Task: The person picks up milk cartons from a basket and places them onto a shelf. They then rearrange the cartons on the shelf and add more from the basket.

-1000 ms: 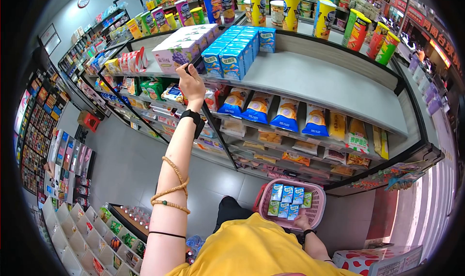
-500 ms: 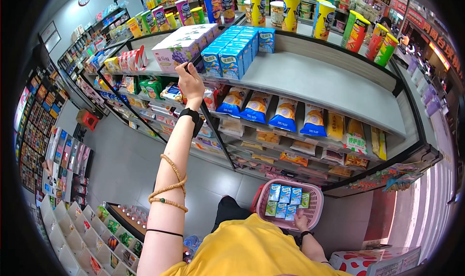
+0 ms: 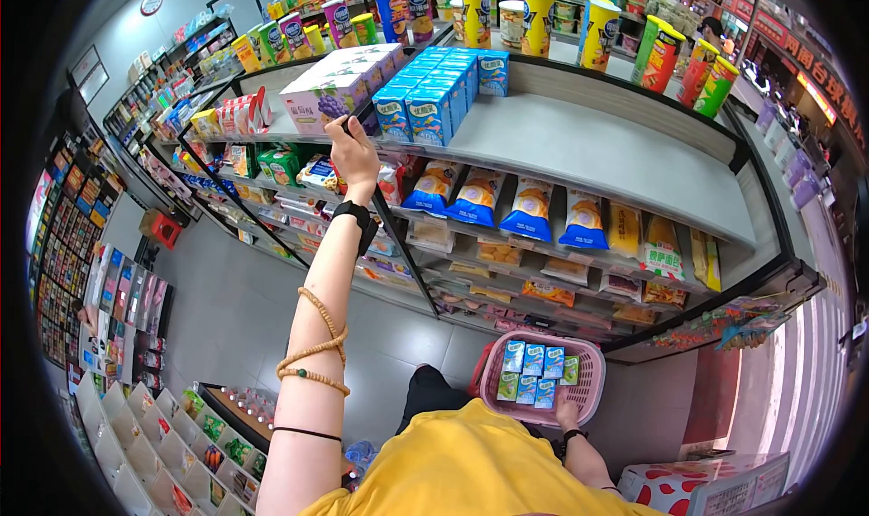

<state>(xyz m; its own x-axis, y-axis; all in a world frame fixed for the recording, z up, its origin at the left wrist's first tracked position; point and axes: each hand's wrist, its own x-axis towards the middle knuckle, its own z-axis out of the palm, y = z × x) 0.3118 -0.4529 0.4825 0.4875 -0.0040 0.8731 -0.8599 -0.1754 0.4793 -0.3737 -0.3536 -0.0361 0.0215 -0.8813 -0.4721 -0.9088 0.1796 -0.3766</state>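
Observation:
My left hand [image 3: 353, 149] reaches up to the shelf front, its fingers curled round a black bar of the frame. It is beside a box with grape pictures [image 3: 317, 107] and a block of blue drink cartons [image 3: 428, 113]. Low down, my right hand [image 3: 567, 411] is at the near right rim of a pink basket [image 3: 593, 380], fingers bent over the edge and partly hidden. Inside the basket lie several small blue cartons [image 3: 532, 359] and green cartons [image 3: 507, 387], close to my right fingertips.
Snack cans [image 3: 536, 23] line the top ledge. Bagged bread [image 3: 529, 210] fills the tier under the grey shelf board [image 3: 615, 154]. A slotted white rack [image 3: 136, 425] stands at lower left, a red stool [image 3: 163, 229] farther back. A person [image 3: 711, 32] is at upper right.
The view has shifted slightly. My left hand keeps its place on the shelf bar, and my right hand stays at the basket. The person at upper right shows more clearly.

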